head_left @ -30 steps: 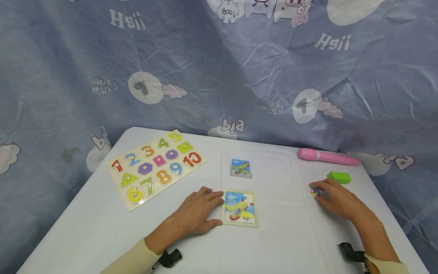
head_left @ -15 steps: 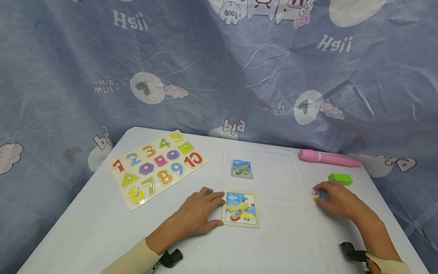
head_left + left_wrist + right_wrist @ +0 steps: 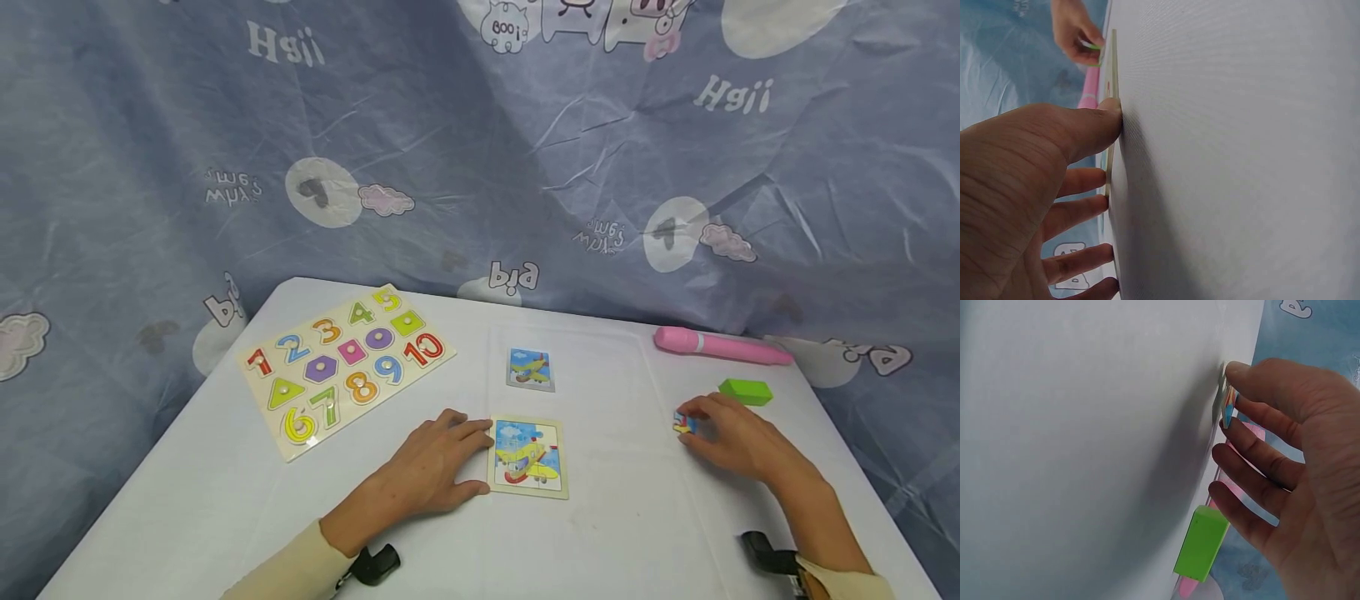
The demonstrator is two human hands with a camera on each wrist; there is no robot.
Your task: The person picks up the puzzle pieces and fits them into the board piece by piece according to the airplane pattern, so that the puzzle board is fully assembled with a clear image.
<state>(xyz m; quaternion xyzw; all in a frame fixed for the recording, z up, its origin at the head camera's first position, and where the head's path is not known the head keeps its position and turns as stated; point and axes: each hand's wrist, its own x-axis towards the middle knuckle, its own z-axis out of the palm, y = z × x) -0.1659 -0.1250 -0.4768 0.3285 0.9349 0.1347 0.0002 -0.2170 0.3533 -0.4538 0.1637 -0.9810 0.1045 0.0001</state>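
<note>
A square jigsaw puzzle board (image 3: 552, 434) lies at the middle of the table in the head view. It bears a yellow airplane picture, with a pale bare patch at its upper right corner. My left hand (image 3: 429, 467) rests its fairly straight fingertips and thumb along the board's left edge. Off to the right, my right hand (image 3: 738, 437) pinches a small blue, red and yellow puzzle piece (image 3: 682, 423) between thumb and fingers. In the right wrist view that puzzle piece (image 3: 1229, 406) is seen nearly edge-on. Beyond the board lies a small airplane picture card (image 3: 530, 369).
A wooden number and shape puzzle (image 3: 345, 373) lies at the back left. Close beyond my right hand is a green block (image 3: 746, 392). A pink cylindrical object (image 3: 722, 345) lies along the back right edge, before a printed blue-grey curtain (image 3: 480, 150).
My right hand has lifted the puzzle piece slightly and turned it, then shifted a little left with it. My left hand keeps its place on the board's edge.
</note>
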